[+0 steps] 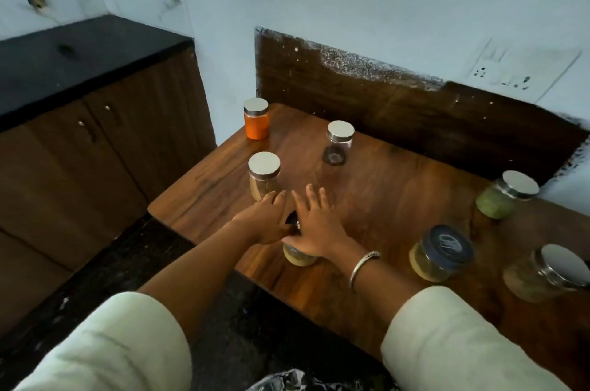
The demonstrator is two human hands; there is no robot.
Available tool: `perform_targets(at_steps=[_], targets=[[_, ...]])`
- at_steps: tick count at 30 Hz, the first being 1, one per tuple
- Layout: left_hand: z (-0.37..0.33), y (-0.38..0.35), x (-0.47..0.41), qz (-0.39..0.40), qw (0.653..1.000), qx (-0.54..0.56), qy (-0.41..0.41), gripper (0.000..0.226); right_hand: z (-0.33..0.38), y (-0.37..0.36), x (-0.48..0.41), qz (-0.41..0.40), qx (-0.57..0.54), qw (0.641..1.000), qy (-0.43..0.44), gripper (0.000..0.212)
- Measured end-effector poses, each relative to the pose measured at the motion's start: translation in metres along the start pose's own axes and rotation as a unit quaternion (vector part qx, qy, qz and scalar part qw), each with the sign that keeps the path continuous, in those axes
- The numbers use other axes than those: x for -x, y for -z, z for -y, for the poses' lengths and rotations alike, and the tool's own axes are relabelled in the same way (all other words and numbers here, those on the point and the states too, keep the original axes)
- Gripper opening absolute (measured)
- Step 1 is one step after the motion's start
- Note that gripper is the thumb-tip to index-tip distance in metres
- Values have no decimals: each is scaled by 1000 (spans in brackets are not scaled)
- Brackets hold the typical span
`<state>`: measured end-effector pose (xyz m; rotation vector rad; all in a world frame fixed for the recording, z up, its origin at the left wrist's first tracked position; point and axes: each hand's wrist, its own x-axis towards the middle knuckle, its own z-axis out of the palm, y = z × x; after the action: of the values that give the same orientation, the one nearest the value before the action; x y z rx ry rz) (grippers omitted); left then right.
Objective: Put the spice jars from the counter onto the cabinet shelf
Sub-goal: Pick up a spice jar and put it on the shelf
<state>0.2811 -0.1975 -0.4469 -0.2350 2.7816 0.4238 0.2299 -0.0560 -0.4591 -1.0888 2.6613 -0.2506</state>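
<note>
At the front edge of the counter (pixel 399 192), toward its left corner, a jar (pixel 300 258) upright under both hands. Right hand (pixel 314 226) flat on the lid, fingers straight and spread, grasping nothing. Left hand (pixel 265 220) touching the lid's left side, fingers likewise straight, released. Just behind, a tan jar (pixel 263 175); in the back left corner, an orange jar (pixel 256 118).

smooth, faintly glossy wood grain seen on the worktop (pixel 392 186), spice jars (pixel 339 143) made of clear glass, capped with satin metal lids (pixel 264 163), one dark lid (pixel 448 245) looking like glossy plastic, polished metal bangle (pixel 362 267), sleeves (pixel 463 342) in pale matt cloth
</note>
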Motion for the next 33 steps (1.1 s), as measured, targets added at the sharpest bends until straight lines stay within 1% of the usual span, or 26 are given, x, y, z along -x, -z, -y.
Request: perform_targets(at_steps=[3,6,9,11,14,15,17,19,21,22,23,25,26,28,30,33], targets=[[-7,-13,-7,13,1000,5,-18,90,-10,-11,2,41,-2,999,0,107],[-16,-24,-13,25,999,10,-38,97,-21,-20,6,60,-22,998,21,103],[-25,-34,-18,12,998,18,-51,101,-31,-23,6,30,-74,996,45,103],[-29,-36,-21,-3,998,49,-43,104,-36,-22,4,-2,-102,993,52,105],[-32,-34,-23,-27,989,144,-25,105,-48,-21,0,-10,-156,987,28,113],[-32,-33,-24,-42,980,193,-20,104,-53,-19,0,-8,-187,982,9,115],[-34,-33,-22,-55,947,317,-8,99,-65,-13,-2,-22,-247,969,-23,117],[-35,-31,-20,-31,907,420,-2,93,-74,-7,-2,-58,-301,951,-40,112],[-35,-26,-20,-4,878,477,-21,88,-78,-1,-1,-93,-378,919,-53,106],[-35,-21,-21,6,869,493,-41,90,-79,3,0,-109,-421,899,-60,105],[-35,-16,-23,16,865,498,-66,94,-78,9,1,-131,-459,876,-70,104],[-41,-6,-26,18,867,486,-106,109,-75,23,3,-169,-513,837,-91,101],[-45,-2,-26,10,870,478,-120,116,-72,29,4,-186,-527,824,-99,97],[-53,5,-28,-33,872,465,-146,125,-64,39,6,-226,-543,804,-91,83],[-57,9,-31,-74,860,475,-171,124,-55,47,8,-250,-559,787,-78,72],[-58,20,-32,-68,828,531,-166,112,-52,52,16,-260,-607,746,-89,59]])
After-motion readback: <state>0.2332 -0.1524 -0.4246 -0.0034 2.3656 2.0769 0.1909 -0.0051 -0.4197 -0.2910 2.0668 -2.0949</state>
